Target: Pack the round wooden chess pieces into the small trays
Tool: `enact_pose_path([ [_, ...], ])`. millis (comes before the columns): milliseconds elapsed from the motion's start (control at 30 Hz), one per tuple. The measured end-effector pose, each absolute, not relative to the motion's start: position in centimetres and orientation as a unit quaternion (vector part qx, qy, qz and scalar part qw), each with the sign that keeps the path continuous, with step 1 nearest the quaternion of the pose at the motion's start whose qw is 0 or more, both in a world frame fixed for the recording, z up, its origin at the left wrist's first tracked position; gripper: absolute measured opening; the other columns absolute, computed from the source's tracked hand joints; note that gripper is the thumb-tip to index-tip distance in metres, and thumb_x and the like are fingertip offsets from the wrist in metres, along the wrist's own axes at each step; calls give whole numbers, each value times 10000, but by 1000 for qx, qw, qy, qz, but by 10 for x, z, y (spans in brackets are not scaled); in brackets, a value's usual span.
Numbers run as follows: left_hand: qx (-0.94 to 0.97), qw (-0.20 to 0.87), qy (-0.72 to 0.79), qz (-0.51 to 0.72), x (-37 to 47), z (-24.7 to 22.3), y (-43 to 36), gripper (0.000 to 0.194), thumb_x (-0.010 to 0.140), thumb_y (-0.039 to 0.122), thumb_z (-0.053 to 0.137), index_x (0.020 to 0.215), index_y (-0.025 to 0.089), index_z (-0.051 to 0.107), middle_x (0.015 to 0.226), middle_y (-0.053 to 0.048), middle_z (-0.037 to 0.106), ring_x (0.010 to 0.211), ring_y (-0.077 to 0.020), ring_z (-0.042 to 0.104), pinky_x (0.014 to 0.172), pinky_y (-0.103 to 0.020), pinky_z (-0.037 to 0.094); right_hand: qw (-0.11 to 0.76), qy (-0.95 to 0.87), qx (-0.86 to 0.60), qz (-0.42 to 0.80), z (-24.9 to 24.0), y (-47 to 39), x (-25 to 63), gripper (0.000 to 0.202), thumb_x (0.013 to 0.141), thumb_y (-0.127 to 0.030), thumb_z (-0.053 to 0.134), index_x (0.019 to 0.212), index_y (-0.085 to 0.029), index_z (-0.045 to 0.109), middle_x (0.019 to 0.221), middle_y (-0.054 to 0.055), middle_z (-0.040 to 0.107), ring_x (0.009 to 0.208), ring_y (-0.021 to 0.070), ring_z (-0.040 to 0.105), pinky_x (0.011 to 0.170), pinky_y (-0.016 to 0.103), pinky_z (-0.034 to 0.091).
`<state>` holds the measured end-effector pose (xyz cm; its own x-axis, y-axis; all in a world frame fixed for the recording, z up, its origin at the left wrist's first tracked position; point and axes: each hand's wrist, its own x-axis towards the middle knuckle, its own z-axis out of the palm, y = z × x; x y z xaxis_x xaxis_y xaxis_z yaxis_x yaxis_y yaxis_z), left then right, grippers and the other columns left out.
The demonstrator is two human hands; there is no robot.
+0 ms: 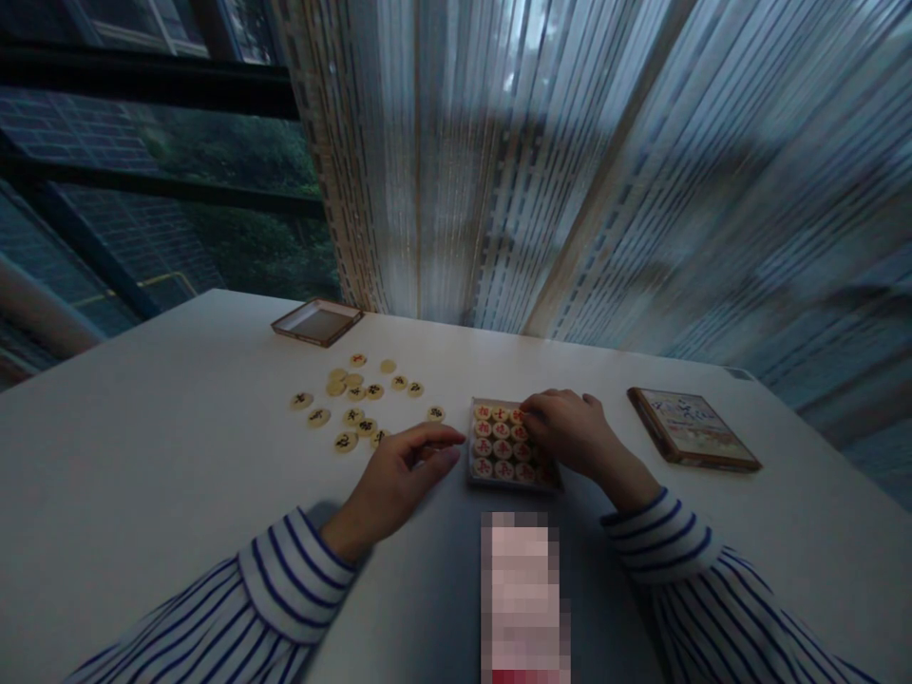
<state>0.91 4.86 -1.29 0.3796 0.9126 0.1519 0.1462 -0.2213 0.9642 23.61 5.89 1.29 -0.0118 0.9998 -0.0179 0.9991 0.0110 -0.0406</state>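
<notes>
A shallow box [514, 486] holds rows of round pieces with red characters [503, 449]. My right hand [570, 427] lies over the box's right side, its fingertips on or just above the upper pieces; what they hold, if anything, is hidden. My left hand [403, 480] hovers just left of the box, thumb and index finger apart at the tips, with nothing seen between them. Loose round pieces with black characters [366, 427] are spread on the table left of the box, a few of them blank side up. One piece [435, 414] lies just beyond my left fingertips.
On the white table [178, 427], an open shallow tray or lid [317, 323] rests near the far edge at the left. A flat printed box [694, 429] lies to the right of my right hand. Behind the table hang striped curtains [456, 171] beside a window.
</notes>
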Motion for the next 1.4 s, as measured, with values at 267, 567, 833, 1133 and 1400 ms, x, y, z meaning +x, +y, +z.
enact_pose_path([
  [267,680,476,391,398,9,-14,49,223,752,321,577,886,167,666,827,-53,685,773,-175,608,732,-319,473,6,-708,-706,16,14,58,238,278,851,-322,406,944,-217,646,1033,80,645,1016,263,531,888,502,283],
  [567,674,486,394,394,9,-13,48,220,743,309,582,882,163,669,820,-50,688,786,-179,612,743,-318,469,-1,-710,-704,14,12,59,238,288,853,-331,401,980,-224,636,1043,77,642,1016,266,532,868,492,298],
  [833,681,482,393,388,9,-11,48,222,755,314,575,885,161,668,820,-51,687,779,-177,609,727,-313,466,-3,-705,-709,19,13,59,237,290,855,-322,391,986,-224,632,1051,84,638,1016,261,526,867,482,293],
  [1133,683,471,400,388,9,-13,48,220,752,325,578,882,177,675,803,-46,690,763,-181,609,709,-318,466,-4,-708,-706,16,13,58,237,294,858,-332,387,989,-235,631,1053,80,636,1017,256,526,862,475,292],
  [1400,680,481,393,389,9,-12,48,201,752,311,583,870,174,672,811,-43,692,781,-176,614,738,-316,476,-1,-708,-705,23,12,59,237,305,868,-349,379,993,-230,630,1054,83,638,1019,265,527,871,499,289],
])
